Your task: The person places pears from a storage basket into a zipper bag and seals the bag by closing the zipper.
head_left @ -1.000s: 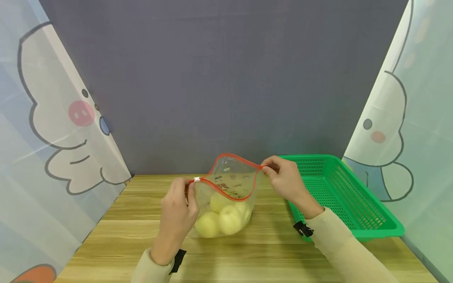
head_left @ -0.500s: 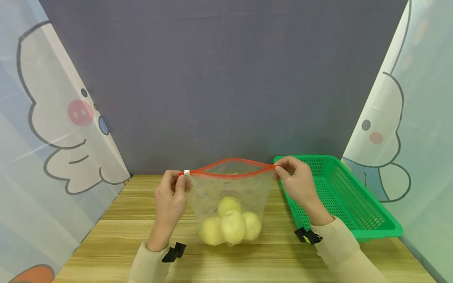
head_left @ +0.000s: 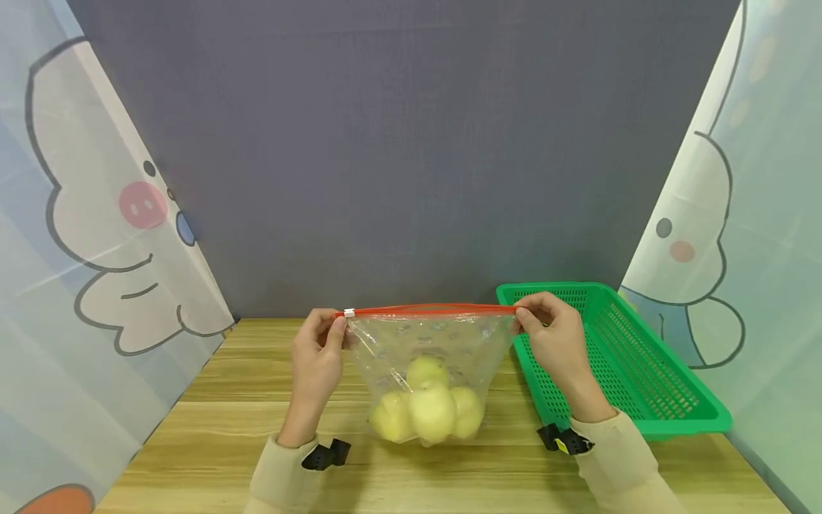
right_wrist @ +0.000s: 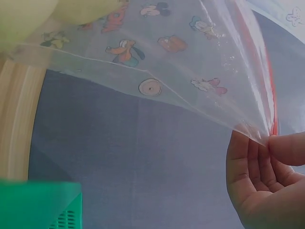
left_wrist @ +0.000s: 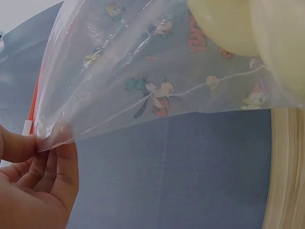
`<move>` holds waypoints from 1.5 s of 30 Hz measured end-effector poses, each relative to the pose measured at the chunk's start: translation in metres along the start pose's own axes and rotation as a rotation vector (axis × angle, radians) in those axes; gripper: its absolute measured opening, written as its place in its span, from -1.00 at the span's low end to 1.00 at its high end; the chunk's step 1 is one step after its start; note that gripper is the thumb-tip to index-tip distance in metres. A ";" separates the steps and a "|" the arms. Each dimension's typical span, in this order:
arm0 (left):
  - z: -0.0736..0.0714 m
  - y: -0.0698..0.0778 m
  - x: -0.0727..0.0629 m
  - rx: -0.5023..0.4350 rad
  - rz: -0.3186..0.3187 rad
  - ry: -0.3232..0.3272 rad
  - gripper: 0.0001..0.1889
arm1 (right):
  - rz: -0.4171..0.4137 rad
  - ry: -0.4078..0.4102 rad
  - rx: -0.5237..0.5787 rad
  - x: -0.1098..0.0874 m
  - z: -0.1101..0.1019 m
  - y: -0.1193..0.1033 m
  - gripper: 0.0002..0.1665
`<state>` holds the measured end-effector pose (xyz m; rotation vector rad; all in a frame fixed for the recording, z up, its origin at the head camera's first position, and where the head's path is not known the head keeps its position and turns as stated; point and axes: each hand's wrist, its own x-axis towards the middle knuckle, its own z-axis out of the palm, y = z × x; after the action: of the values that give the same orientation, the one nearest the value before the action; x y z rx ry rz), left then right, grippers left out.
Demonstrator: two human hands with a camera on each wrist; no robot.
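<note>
A clear zip bag (head_left: pixel 392 350) printed with cartoon figures is stretched between my two hands in the head view. Its red zip strip (head_left: pixel 430 309) runs nearly straight, the two edges close together, with a white slider (head_left: pixel 349 313) at the left end. Several round yellow-green fruits (head_left: pixel 432 414) lie in the bottom of the bag. My left hand (head_left: pixel 319 359) pinches the top left corner by the slider. At the top right corner, my right hand (head_left: pixel 560 346) pinches the bag between thumb and fingers. In the right wrist view, the thumb (right_wrist: pixel 288 149) presses on that corner.
A green perforated plastic basket (head_left: pixel 681 425) stands at the right, just beyond my right hand. Everything is on a wood-grain table (head_left: pixel 212 428). A dark grey cloth (head_left: pixel 411 157) hangs behind, and cartoon-printed curtains (head_left: pixel 770 285) flank both sides.
My hands have spread apart, pulling the gaping bag mouth into a nearly straight line. The bag has shifted slightly right, and the fruits now show through its front.
</note>
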<state>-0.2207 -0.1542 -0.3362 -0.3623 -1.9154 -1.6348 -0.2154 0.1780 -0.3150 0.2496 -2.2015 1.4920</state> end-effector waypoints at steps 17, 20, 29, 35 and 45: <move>0.005 -0.001 -0.001 0.005 -0.049 -0.045 -0.91 | -0.092 -0.162 -0.064 0.004 0.002 0.004 -0.84; 0.005 -0.001 -0.001 0.007 -0.044 -0.044 -0.91 | -0.088 -0.207 -0.103 0.007 0.003 0.000 -0.82; 0.004 -0.004 0.001 0.022 -0.041 -0.063 -0.90 | -0.238 -0.250 -0.290 0.015 0.014 -0.027 -0.80; 0.002 -0.003 0.000 0.010 -0.034 -0.066 -0.93 | -0.314 -0.283 -0.378 0.016 0.028 -0.052 -0.80; 0.002 -0.003 0.001 0.006 -0.033 -0.070 -0.90 | -0.354 -0.405 -0.394 0.014 0.056 -0.093 -0.76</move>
<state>-0.2236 -0.1533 -0.3383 -0.3925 -1.9868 -1.6572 -0.2066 0.0915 -0.2484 0.8171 -2.5331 0.8509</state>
